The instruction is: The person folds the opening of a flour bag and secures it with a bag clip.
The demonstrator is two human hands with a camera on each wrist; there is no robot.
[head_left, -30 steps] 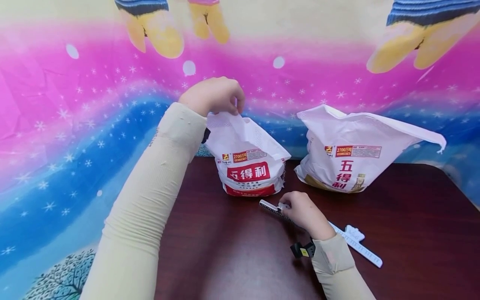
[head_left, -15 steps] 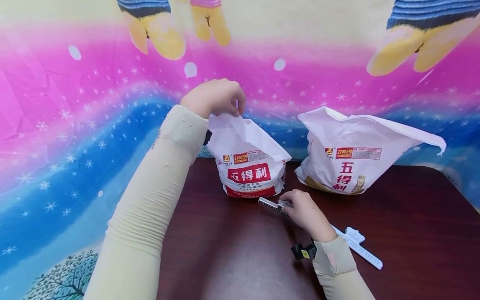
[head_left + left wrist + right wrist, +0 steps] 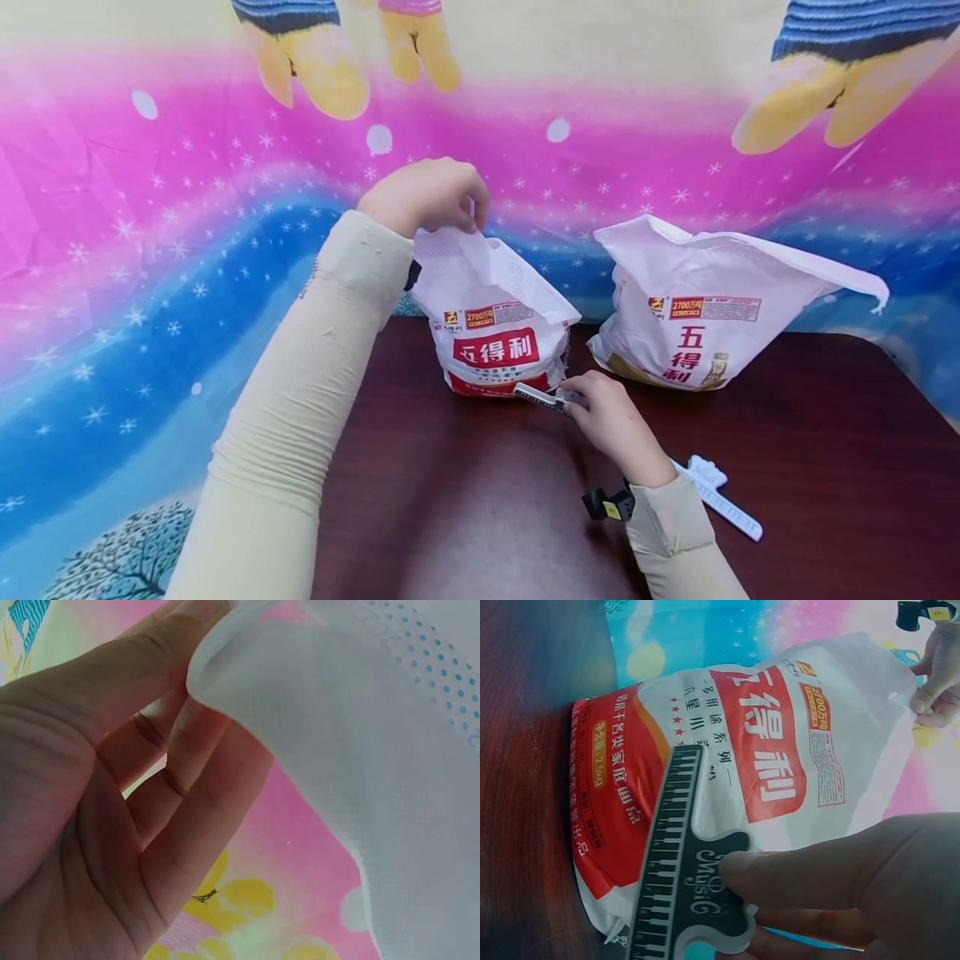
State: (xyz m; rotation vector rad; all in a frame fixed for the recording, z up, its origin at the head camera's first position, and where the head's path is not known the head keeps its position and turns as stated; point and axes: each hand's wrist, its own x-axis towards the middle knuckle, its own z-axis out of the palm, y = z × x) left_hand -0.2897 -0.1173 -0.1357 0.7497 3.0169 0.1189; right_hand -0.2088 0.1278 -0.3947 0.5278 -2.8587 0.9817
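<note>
My left hand (image 3: pixel 429 193) pinches the top edge of a white and red flour bag (image 3: pixel 491 346) standing at the back of the table. In the left wrist view, the thumb and fingers hold a fold of the thin white bag (image 3: pixel 315 742). My right hand (image 3: pixel 609 421) pinches a long clip (image 3: pixel 676 855) by its handle, thumb on the "Music" lettering. The clip is black with a white piano-key pattern along its bar. It overlaps the lower front of the bag in the head and right wrist views.
A second flour bag (image 3: pixel 686 300), its top slanting right, stands on the right. On the dark wooden table (image 3: pixel 450 517) lies a pale blue clip (image 3: pixel 720 500), beside my right forearm. A printed cloth backdrop (image 3: pixel 187 208) hangs behind the table.
My right hand has moved up slightly toward the bag, carrying the piano-key clip with it. My left hand keeps its grip on the bag's top edge.
</note>
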